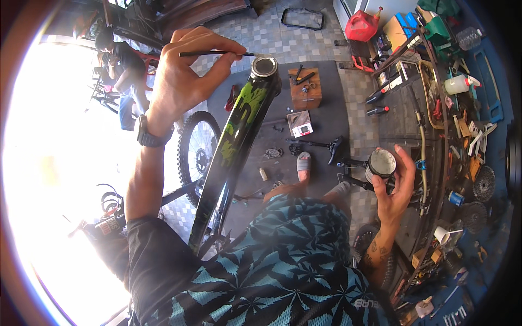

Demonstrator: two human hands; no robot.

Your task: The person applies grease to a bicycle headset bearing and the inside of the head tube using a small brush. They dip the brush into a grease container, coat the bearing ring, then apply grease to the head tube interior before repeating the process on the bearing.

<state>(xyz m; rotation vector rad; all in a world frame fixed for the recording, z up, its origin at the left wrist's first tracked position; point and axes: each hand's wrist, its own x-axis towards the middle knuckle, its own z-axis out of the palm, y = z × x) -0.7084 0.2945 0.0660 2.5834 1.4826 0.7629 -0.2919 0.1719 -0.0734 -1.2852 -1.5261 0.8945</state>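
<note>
Pinched in the fingers of my left hand [187, 76] is a thin dark-handled brush [212, 53]. Its bristle end reaches the rim of the head tube [265, 66], a round metal-ringed opening at the top of a bicycle frame [239, 125]. The frame is glossy black with green splashes and slants down toward my lap. Over on the right, my right hand [399, 182] grips an uncovered jar [381, 164] of pale grey paste, its mouth facing up. The jar's lower part is partly hidden by my fingers.
A wooden box [305, 100] with small tools and rings stands on the dark mat, near a small white package [300, 124]. A bicycle wheel [197, 141] is at left. Cluttered shelving [440, 136] and a red fuel can [362, 26] line the right. Another person [122, 65] is far left.
</note>
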